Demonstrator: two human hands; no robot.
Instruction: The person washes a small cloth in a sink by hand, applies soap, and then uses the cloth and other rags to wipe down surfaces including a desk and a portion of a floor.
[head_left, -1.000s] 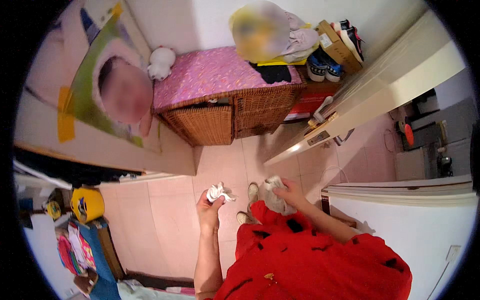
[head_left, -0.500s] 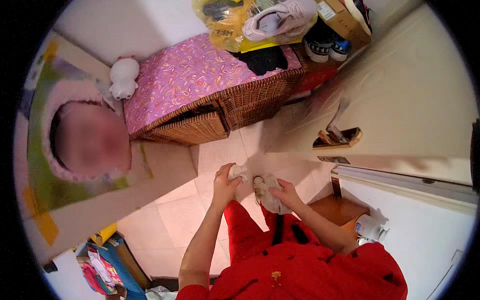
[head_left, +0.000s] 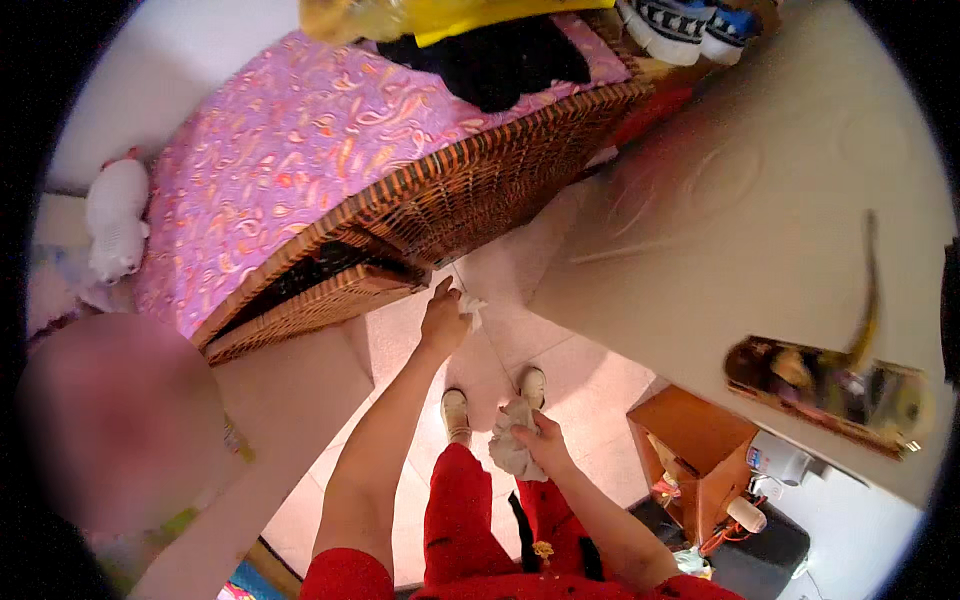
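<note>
My left hand point(head_left: 446, 322) is stretched forward, close to the partly open door point(head_left: 325, 305) of a wicker cabinet point(head_left: 480, 180). Its fingers close on a small crumpled white tissue or cloth point(head_left: 474, 309); which of the two I cannot tell. Nearer to me, my right hand point(head_left: 544, 446) grips a larger crumpled off-white cloth point(head_left: 513, 442) in front of my legs. Below the hands, my light-coloured shoes point(head_left: 455, 412) stand on the tiled floor point(head_left: 500, 330). The cabinet's inside is dark behind the tilted door.
A purple patterned cover point(head_left: 290, 130) lies on the cabinet, with a black cloth point(head_left: 490, 65), a white plush toy point(head_left: 118, 220) and sneakers point(head_left: 680, 30) on or beside it. To the right are a door with a metal handle point(head_left: 865, 320) and a brown wooden box point(head_left: 690, 430).
I have moved closer to the wicker cabinet. My left hand has reached forward toward its door with the white piece, while my right hand keeps the cloth near my legs.
</note>
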